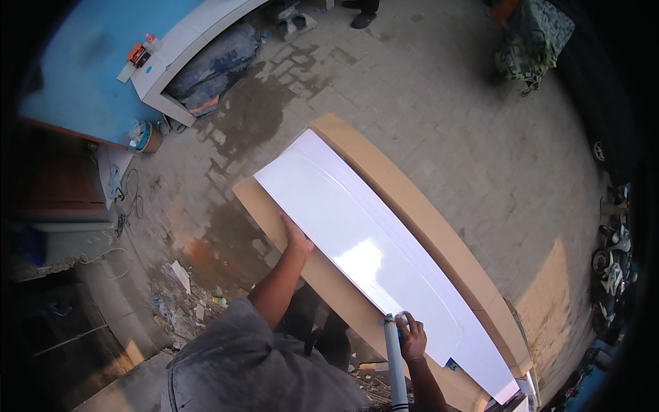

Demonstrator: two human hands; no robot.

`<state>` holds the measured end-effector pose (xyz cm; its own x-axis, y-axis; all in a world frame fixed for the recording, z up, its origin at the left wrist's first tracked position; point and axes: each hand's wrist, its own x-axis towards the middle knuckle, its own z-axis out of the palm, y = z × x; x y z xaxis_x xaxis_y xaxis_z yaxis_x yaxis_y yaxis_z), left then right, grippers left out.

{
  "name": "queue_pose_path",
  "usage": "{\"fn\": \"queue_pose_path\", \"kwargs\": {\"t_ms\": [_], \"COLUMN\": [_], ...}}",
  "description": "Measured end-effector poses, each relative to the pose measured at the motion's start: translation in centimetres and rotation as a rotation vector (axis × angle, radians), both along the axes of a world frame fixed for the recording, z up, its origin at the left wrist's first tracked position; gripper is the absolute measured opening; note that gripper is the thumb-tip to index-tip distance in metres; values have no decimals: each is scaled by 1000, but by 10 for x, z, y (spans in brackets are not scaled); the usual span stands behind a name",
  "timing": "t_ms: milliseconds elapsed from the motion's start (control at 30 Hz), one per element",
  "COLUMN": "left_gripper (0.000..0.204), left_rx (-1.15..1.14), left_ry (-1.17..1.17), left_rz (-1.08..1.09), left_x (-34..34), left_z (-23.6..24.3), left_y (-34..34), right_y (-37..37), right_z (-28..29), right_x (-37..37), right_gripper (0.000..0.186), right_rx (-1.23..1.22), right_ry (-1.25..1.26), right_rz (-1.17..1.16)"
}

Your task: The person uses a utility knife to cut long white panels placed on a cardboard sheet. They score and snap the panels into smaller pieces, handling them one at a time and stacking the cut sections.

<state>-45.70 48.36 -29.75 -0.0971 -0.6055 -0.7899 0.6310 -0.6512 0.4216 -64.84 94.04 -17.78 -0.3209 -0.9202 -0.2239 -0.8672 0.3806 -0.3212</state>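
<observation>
A long glossy white panel (329,199) with a curved far edge lies in an opened cardboard box (412,206), slanting from upper left to lower right. My left hand (298,235) rests with fingers stretched on the near cardboard flap, against the panel's near edge. Farther right, my right hand (412,338) has its fingers curled at that same edge, close to the upper end of a pale grey tube (395,364). What the fingertips pinch there is too small to make out. The tube runs down out of the picture. A small blue label (451,364) sits at the panel's near edge.
Paving (425,137) surrounds the box. Broken scraps (199,302) litter the ground at lower left. At upper left stand a white counter (180,48) and a bucket (146,137). Motorcycles (613,268) line the right side. A person's shoe (363,20) shows at the top.
</observation>
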Motion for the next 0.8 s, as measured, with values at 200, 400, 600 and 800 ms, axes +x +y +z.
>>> {"fn": "queue_pose_path", "kwargs": {"t_ms": [200, 400, 600, 800], "left_gripper": [73, 92, 105, 107], "left_rx": [-398, -1062, -880, -853], "left_ry": [-925, -1589, -1747, -1728], "left_rz": [-309, -1272, -1372, -1390], "left_x": [16, -63, -90, -88], "left_z": [-69, -13, -28, -40], "left_y": [-5, -33, -43, -50], "right_y": [56, 247, 244, 237], "right_z": [-73, -174, -219, -189], "right_x": [-15, -79, -90, -109], "right_gripper": [41, 48, 44, 40], "right_rx": [46, 8, 50, 29], "right_ry": [4, 164, -13, 56], "right_rz": [-821, -1627, -1785, -1793]}}
